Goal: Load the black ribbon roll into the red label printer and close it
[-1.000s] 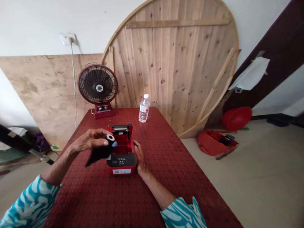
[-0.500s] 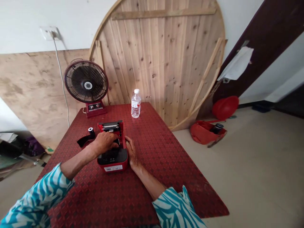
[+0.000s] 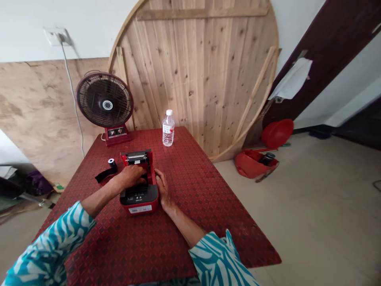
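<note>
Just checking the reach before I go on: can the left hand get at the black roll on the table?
Probably yes. The left hand is at the open red thermal printer, and the black roll lies just to its left on the red tabletop. Nothing appears to stand between them.

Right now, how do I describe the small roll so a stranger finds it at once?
On the red patterned table, find the open red thermal printer under the left hand. Left of it lies a black roll with a white core, its loose strip trailing flat.
</note>
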